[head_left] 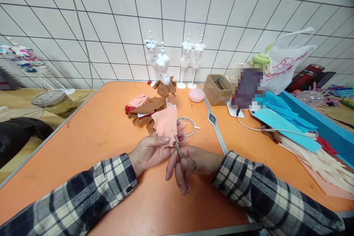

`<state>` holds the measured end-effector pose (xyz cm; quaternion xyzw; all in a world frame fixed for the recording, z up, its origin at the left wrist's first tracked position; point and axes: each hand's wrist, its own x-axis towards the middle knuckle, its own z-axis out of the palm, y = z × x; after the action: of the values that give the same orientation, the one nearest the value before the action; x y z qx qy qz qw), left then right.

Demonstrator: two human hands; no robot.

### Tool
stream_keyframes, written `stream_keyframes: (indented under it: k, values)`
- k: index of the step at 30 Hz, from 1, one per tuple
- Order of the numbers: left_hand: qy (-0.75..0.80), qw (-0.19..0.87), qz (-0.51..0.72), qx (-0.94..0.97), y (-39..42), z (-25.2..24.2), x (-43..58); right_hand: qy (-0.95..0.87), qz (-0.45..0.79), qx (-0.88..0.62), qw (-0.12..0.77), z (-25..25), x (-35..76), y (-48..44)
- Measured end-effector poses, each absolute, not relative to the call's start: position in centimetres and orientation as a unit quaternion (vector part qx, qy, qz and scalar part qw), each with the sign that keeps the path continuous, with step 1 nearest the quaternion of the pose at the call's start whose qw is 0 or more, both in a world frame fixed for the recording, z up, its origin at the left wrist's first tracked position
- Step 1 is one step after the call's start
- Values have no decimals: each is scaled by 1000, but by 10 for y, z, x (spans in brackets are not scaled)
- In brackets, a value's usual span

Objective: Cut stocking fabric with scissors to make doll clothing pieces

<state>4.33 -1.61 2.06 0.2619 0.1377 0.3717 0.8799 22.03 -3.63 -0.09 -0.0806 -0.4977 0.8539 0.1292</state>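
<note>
Over the middle of the orange table, my left hand grips a piece of peach crepe paper between thumb and fingers. My right hand has its fingers in the loops of small metal scissors. The scissors' tips are at the paper's lower right edge, which looks ragged. Part of the blades is hidden behind the paper and fingers. Just beyond lies a round hoop with peach scraps beside it. A pile of brown paper with red and peach pieces sits to the upper left of my hands.
White mini mannequins stand along the tiled wall, one with a brown ruffle. A pink bowl and a cardboard box are right of them. A phone stands farther right, near coloured paper sheets and a plastic bag.
</note>
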Motion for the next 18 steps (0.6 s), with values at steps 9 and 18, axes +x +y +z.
stream_keyframes:
  k: [9, 18]
  values:
    - [126, 885, 369, 254, -20, 18, 45, -418, 906, 32, 66, -8, 218, -38]
    - [109, 891, 375, 231, -23, 25, 45, -382, 921, 65, 48, -22, 212, -38]
